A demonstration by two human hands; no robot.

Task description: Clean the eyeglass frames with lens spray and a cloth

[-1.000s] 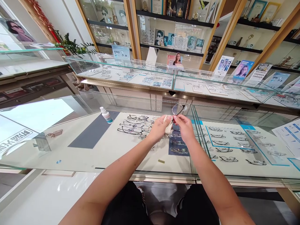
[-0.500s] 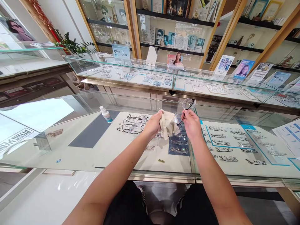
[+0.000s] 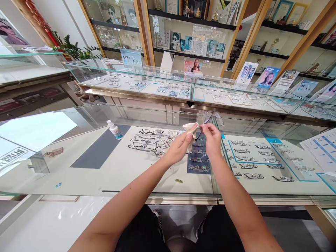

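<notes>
Both hands hung above the glass counter [image 3: 78, 175], whose top lay bare on the near side. A spray bottle [image 3: 113, 129] stood well to the left, a keyring [image 3: 54, 152] farther left, a small brass piece [image 3: 179, 181] near the front edge. The frames [image 3: 147, 141] below lay sealed under the glass

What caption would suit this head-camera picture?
Left hand holds a cloth to glasses pinched by the right hand above a glass counter.
</notes>
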